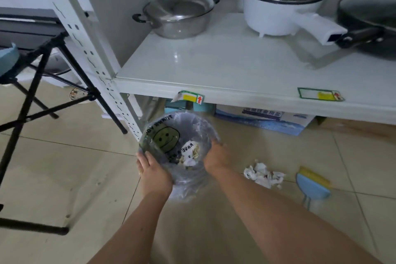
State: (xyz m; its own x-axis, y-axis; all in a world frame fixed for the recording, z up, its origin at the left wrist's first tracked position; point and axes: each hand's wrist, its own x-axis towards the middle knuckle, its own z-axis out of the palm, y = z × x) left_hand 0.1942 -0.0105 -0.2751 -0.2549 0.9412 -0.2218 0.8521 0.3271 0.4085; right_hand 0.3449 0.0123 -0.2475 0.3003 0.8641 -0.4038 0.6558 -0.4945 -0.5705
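Currently, both hands are clamped on the waste bin point(199, 128), which is lined with a clear printed bag and sits low at the tiled floor point(64, 167), just beside the white shelf post point(107, 83); whether it touches the floor cannot be told. The left hand point(153, 172) grips the near rim. The right hand point(216, 156) grips the opposite rim. Paper scraps point(190, 156) lie inside. Crumpled paper point(263, 174) lies on the floor near a blue dustpan point(311, 187).

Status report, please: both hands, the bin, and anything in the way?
Left hand and right hand both grip the bin at its rim. Bin lined, rubbish inside. To its right, not touching: crumpled paper and dustpan on the floor.
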